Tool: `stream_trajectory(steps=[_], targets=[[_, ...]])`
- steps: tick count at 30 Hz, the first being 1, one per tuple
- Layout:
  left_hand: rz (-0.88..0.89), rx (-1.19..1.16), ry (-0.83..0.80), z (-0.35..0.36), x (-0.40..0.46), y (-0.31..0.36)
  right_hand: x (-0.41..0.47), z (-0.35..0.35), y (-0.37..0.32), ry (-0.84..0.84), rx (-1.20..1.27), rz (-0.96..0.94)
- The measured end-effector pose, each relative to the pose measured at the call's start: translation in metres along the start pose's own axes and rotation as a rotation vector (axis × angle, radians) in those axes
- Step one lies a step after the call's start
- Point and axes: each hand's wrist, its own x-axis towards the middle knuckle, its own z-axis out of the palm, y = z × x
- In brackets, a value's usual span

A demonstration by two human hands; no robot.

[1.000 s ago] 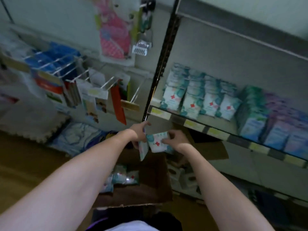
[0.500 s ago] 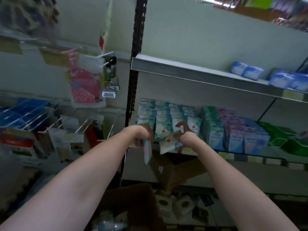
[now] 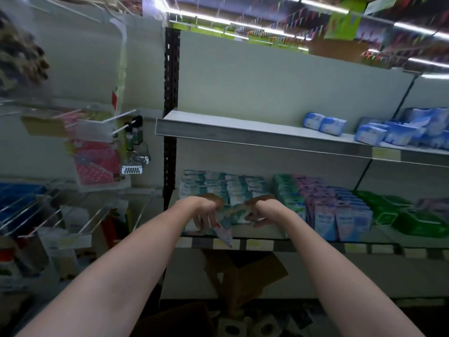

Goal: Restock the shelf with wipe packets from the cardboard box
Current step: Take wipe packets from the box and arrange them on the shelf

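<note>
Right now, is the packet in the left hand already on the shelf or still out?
Still out. The left hand grips the wipe packet, which hangs tilted over the front edge of the shelf.

The whole picture is smeared, so no words on any pack can be read. The left hand [image 3: 204, 211] covers part of the wipe packet [image 3: 224, 233] it holds, and the packet's print is only a red smudge. The right hand [image 3: 261, 211] has its fingers tucked down, and I cannot tell if they hold a packet or just touch one. Both hands hide the front row of wipe packs [image 3: 218, 186] at the left end of the shelf [image 3: 315, 239]. The cardboard box [image 3: 184, 317] is dark and cut off by the bottom edge. The blue packs [image 3: 413, 132] on the upper shelf run off the right edge.
</note>
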Motion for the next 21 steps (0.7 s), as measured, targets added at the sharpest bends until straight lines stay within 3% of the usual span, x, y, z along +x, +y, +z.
stream_trajectory(steps=[4,10,21], targets=[[0.022,0.093,0.024,0.008,-0.007,0.022,0.013,-0.011,0.007,-0.055,-0.131,-0.016],[0.140,0.213,0.305,0.012,0.001,0.043,0.024,-0.032,0.022,0.020,-0.310,-0.137],[0.184,0.334,0.436,0.022,0.023,0.083,0.056,-0.070,0.058,0.113,-0.381,-0.186]])
